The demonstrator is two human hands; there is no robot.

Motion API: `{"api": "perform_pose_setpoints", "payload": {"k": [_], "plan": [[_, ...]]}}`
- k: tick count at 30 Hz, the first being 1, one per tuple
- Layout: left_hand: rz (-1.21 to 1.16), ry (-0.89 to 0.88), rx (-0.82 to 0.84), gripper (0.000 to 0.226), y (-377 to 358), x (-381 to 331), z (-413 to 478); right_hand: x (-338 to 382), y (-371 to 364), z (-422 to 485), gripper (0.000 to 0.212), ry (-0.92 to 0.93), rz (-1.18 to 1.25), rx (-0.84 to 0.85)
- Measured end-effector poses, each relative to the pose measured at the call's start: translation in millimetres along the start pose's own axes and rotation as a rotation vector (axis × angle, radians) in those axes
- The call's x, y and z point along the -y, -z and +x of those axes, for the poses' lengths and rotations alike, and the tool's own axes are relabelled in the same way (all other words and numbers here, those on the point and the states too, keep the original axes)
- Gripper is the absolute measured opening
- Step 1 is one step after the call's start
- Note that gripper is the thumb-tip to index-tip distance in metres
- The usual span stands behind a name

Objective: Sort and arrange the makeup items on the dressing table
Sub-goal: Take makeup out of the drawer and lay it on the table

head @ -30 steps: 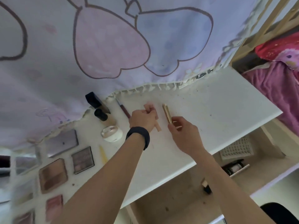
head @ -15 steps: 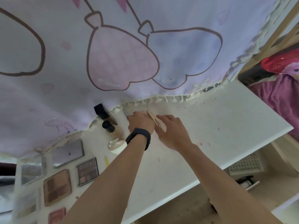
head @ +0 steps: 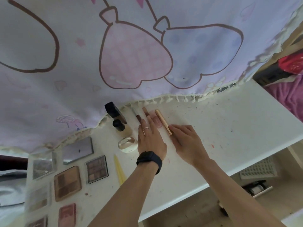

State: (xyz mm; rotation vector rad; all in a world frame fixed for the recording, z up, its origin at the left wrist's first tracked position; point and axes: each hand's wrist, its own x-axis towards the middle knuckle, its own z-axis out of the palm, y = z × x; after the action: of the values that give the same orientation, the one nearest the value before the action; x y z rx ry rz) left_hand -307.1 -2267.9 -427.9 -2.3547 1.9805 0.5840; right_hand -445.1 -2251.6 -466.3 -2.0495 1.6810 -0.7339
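Note:
Near the back of the white dressing table [head: 221, 128] lie slim makeup sticks side by side: a gold tube [head: 162, 121], a pink tube [head: 155, 119], a brown stick [head: 145, 111] and a dark one [head: 136, 114]. My left hand [head: 150, 138], with a ring and a black wristband, lies flat with fingers spread over the lower ends of the sticks. My right hand [head: 185, 141] rests on the table with its fingertips at the gold tube's near end. Neither hand grips anything.
Left of the sticks stand a black-capped bottle [head: 118, 126], a black box [head: 113, 112] and a round white jar [head: 127, 144]. Several eyeshadow palettes [head: 96, 169] and a yellow stick [head: 118, 169] lie at left. A printed curtain [head: 131, 54] hangs behind. Shelves sit below right.
Both hands carried the pink and gold tubes back towards the curtain, laid them beside the other sticks and let go. The left hand now lies flat on them.

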Motion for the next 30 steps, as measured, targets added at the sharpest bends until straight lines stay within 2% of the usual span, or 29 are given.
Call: {"api": "perform_pose_setpoints", "payload": {"k": [5, 9, 14, 19, 26, 30], "plan": [[0.053, -0.026, 0.018, 0.098, 0.0, 4.4, -2.1, 10.4, -0.4, 21.5, 0.031, -0.024, 0.000, 0.039], [0.079, -0.069, -0.031, 0.093, 3.2, 2.7, 0.3, 14.6, -1.9, 22.0, 0.029, -0.032, 0.060, 0.074], [0.042, -0.107, -0.079, 0.100, 7.5, -1.0, -1.9, 6.3, 3.8, 11.6, 0.047, -0.085, 0.142, 0.132], [0.033, -0.200, -0.077, 0.084, 8.5, -11.7, -13.7, 4.5, 25.1, -35.2, 0.043, -0.224, 0.174, 0.031], [-0.080, -0.565, -0.084, 0.067, -22.4, -45.3, -90.8, -16.1, 64.3, -167.7, 0.032, -0.446, 0.205, -0.277], [-0.170, -0.832, 0.042, 0.052, -53.2, -66.6, -141.9, -48.7, 76.0, -237.6, 0.031, -0.605, 0.036, -0.277]]}}
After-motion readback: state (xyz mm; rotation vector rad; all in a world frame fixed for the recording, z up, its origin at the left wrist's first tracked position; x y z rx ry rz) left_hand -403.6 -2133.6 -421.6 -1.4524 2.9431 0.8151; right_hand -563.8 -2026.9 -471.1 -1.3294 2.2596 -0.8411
